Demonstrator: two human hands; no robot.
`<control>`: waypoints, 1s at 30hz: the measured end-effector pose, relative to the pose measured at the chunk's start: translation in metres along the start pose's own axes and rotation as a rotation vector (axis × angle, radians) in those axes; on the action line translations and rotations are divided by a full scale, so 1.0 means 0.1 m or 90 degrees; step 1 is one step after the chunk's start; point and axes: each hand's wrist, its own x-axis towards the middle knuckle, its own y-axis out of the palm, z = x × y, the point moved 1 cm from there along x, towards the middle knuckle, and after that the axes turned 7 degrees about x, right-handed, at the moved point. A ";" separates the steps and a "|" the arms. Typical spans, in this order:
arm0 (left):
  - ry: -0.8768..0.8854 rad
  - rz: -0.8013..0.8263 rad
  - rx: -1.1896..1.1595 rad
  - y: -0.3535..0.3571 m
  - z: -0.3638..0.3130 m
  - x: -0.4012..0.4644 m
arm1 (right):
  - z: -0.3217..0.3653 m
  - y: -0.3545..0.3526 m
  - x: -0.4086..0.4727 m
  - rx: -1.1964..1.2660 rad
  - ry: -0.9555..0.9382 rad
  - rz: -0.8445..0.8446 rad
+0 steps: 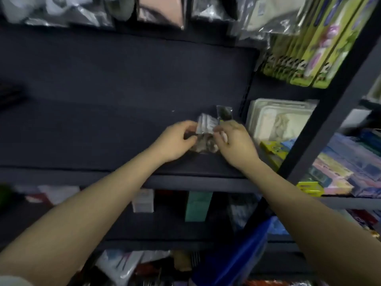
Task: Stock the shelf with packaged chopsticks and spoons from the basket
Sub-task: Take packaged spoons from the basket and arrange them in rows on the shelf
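A small clear packet with a white label (pixel 206 126) stands at the right end of the dark shelf board (pixel 103 124), its contents blurred. My left hand (pixel 175 141) pinches its left edge and my right hand (pixel 233 141) pinches its right edge. A second dark clear packet (pixel 224 113) stands just behind it, against the shelf's right side. A blue basket (pixel 243 259) sits below, between my forearms, with blurred packets around it.
Green boxes (pixel 299 65) fill the bay at upper right. White trays (pixel 278 120) and coloured boxes (pixel 334 172) lie in the bay to the right, past a dark upright post (pixel 321 124). Bagged goods hang above; boxes (pixel 198 205) stand on the shelf below.
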 end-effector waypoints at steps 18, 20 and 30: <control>-0.671 -0.085 0.137 -0.88 2.48 -4.76 | 2.93 3.21 -1.99 0.119 -0.287 0.848; -0.689 -0.025 0.158 -1.05 2.90 -5.10 | 3.22 3.63 -2.10 0.112 -0.246 0.891; -0.637 0.246 0.185 -1.48 5.04 -6.32 | 4.04 5.81 -2.85 0.032 0.062 0.947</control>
